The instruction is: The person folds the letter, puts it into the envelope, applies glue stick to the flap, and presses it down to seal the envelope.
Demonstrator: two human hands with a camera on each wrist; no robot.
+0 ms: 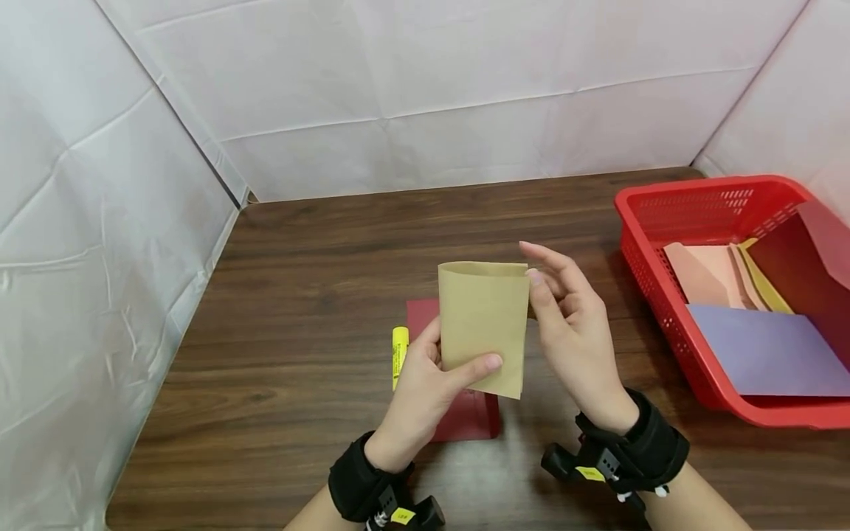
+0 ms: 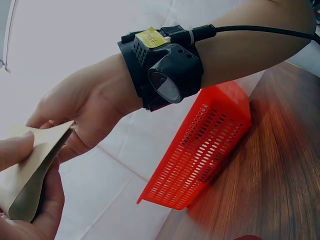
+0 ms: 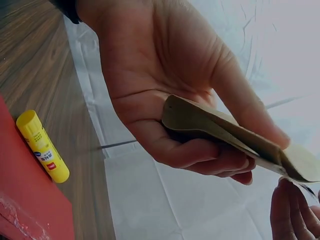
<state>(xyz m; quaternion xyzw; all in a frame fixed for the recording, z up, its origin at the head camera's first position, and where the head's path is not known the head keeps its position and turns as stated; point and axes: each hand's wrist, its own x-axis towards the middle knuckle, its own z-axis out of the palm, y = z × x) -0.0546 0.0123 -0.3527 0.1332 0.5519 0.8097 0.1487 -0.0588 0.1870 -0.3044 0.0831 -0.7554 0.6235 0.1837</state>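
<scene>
Head view, left hand (image 1: 425, 383) gripping tan folded paper (image 1: 483, 324) upright, right hand (image 1: 574, 335) pinching its top corner

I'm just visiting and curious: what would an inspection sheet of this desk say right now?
Surface: dark wooden table.
Job's things: folded tan paper held up above a red sheet.
Clutter: yellow glue stick beside the red sheet; red basket holding coloured papers.
Hands: left hand grips the tan paper's lower edge; right hand pinches its upper right corner.
Cables: black cable leaving the right wrist camera.
Surroundings: white creased backdrop on three sides.
</scene>
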